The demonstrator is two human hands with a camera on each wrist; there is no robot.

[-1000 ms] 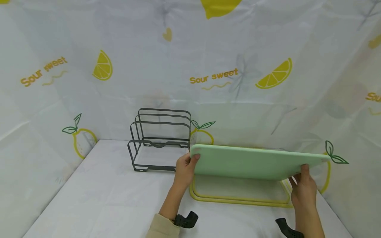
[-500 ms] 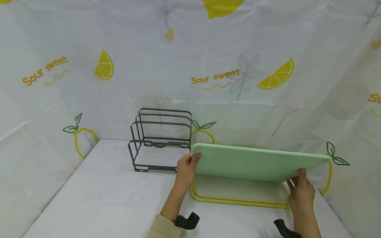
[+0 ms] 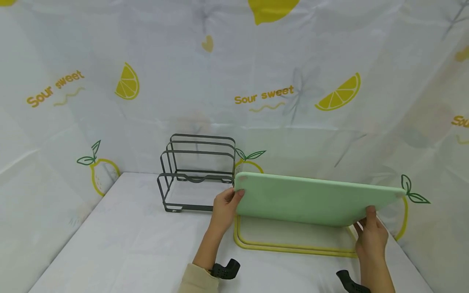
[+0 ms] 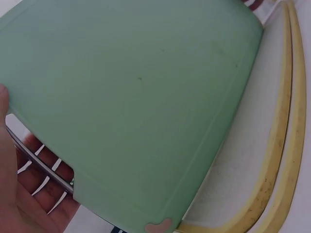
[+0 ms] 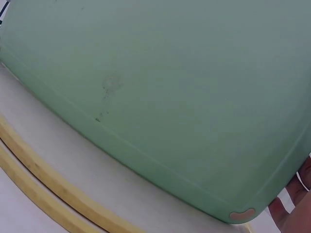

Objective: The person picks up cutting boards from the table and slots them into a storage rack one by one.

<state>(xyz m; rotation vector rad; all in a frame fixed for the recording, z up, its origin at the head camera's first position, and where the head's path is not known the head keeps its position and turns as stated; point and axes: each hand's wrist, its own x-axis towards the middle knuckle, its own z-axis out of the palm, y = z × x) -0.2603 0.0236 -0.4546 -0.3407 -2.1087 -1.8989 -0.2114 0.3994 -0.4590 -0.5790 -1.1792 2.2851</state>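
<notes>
A pale green cutting board (image 3: 315, 199) is lifted off the table and tilted up, its underside facing me. My left hand (image 3: 226, 205) grips its left end and my right hand (image 3: 371, 228) grips its right lower corner. Beneath it lie two yellow-rimmed white boards (image 3: 293, 238), stacked flat on the table. In the left wrist view the green board (image 4: 131, 97) fills the frame above the yellow-rimmed boards (image 4: 272, 160), my left hand (image 4: 19, 194) under its edge. In the right wrist view the green board (image 5: 170, 87) covers most of the frame and only a sliver of a fingertip shows.
A dark grey wire rack (image 3: 198, 173) with several upright dividers stands on the white table (image 3: 121, 244) just left of the boards. A lemon-print cloth (image 3: 256, 81) hangs as a backdrop all round. A black wrist strap (image 3: 225, 269) shows on each arm.
The green board has been tilted up a little further, its far edge higher. Both hands keep their grip in nearly the same places.
</notes>
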